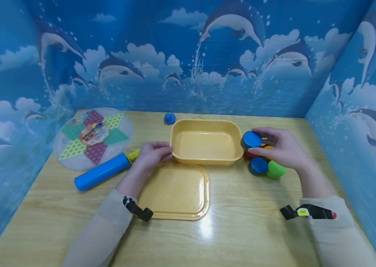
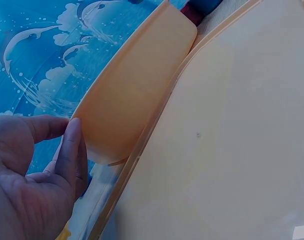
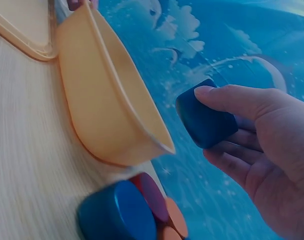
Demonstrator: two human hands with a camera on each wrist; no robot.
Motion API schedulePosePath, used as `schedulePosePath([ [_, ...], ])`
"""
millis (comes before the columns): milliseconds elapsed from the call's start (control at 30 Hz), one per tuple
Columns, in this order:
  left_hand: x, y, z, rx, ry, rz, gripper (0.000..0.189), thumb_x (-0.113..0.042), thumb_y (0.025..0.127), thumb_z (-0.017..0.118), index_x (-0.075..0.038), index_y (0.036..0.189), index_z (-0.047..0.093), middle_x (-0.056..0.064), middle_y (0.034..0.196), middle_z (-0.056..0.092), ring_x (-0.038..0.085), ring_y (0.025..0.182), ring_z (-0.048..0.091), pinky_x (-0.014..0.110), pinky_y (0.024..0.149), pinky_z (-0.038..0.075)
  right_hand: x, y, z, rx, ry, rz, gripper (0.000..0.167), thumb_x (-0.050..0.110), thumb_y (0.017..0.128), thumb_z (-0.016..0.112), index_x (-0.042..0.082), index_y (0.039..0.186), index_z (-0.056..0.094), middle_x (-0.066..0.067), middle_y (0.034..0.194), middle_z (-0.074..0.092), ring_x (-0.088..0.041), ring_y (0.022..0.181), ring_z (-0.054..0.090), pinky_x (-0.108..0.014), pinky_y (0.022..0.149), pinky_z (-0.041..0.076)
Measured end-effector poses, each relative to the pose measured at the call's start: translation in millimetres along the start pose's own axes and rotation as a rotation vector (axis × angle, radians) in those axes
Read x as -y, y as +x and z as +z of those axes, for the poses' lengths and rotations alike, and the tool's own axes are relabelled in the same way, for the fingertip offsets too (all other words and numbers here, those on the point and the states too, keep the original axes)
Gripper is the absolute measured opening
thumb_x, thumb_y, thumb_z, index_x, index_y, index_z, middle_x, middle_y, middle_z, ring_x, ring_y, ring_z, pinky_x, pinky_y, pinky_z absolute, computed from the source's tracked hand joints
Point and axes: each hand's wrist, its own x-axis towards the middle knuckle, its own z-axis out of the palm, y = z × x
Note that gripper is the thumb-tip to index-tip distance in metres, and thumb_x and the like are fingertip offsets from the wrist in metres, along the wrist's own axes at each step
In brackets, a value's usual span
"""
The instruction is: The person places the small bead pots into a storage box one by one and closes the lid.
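A yellow plastic box [image 1: 206, 161] stands without its lid on the table. At its left end my left hand [image 1: 153, 155] pinches the rim between thumb and fingers, as the left wrist view shows at the box wall [image 2: 136, 85]. My right hand [image 1: 284, 148] grips a blue block [image 1: 252, 139] with rounded edges, held up beside the box's right end; the right wrist view shows this block [image 3: 204, 115] between thumb and fingers. Below that hand lie another blue block [image 1: 258, 165], a green block [image 1: 275, 170], and partly hidden red and orange ones.
A yellow lid [image 1: 177, 191] lies flat in front of the box. To the left are a blue tube with a yellow end [image 1: 102, 171] and a round bag with a star-patterned board [image 1: 94, 135]. A small blue object [image 1: 169, 118] sits behind; dolphin-print cloth [image 1: 188, 55] walls the table.
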Motion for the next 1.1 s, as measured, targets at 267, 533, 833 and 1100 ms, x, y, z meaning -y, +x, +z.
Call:
schedulePosePath([
  [267,0.6,-0.1,1.5,-0.003,0.003,0.003,0.031,-0.008,0.1,0.076,-0.001,0.129,0.069,0.017,0.126,0.066,0.025,0.104,0.073,0.029,0.086,0.065,6.6,22.3,19.9,0.067,0.043,-0.006,0.067,0.026,0.093,0.086,0.001,0.149,0.058,-0.016,0.145,0.061,-0.036,0.126,0.063,-0.059,0.105,0.053],
  [533,1.7,0.0,1.0,-0.001,0.005,-0.012,0.03,-0.009,0.1,0.076,-0.002,0.128,0.07,0.016,0.125,0.067,0.025,0.104,0.074,0.029,0.086,0.065,10.9,42.1,38.4,0.081,0.083,-0.005,0.065,0.024,0.093,0.086,0.003,0.148,0.058,-0.013,0.145,0.061,-0.032,0.13,0.06,-0.056,0.111,0.051],
  [833,1.2,1.7,0.1,-0.004,-0.002,-0.016,0.031,-0.009,0.1,0.076,-0.002,0.129,0.069,0.016,0.126,0.066,0.024,0.104,0.074,0.029,0.087,0.065,18.2,70.2,59.0,0.128,0.16,-0.065,0.062,0.019,0.093,0.086,0.003,0.147,0.059,-0.012,0.144,0.061,-0.031,0.131,0.059,-0.049,0.113,0.051],
  [1100,1.1,-0.3,0.0,0.022,-0.06,0.001,0.033,-0.004,0.1,0.075,0.004,0.13,0.067,0.02,0.127,0.064,0.022,0.1,0.074,0.03,0.088,0.064,24.8,88.9,74.4,0.185,0.223,-0.097,0.064,0.011,0.093,0.085,-0.002,0.148,0.056,-0.017,0.146,0.059,-0.036,0.135,0.056,-0.045,0.113,0.051],
])
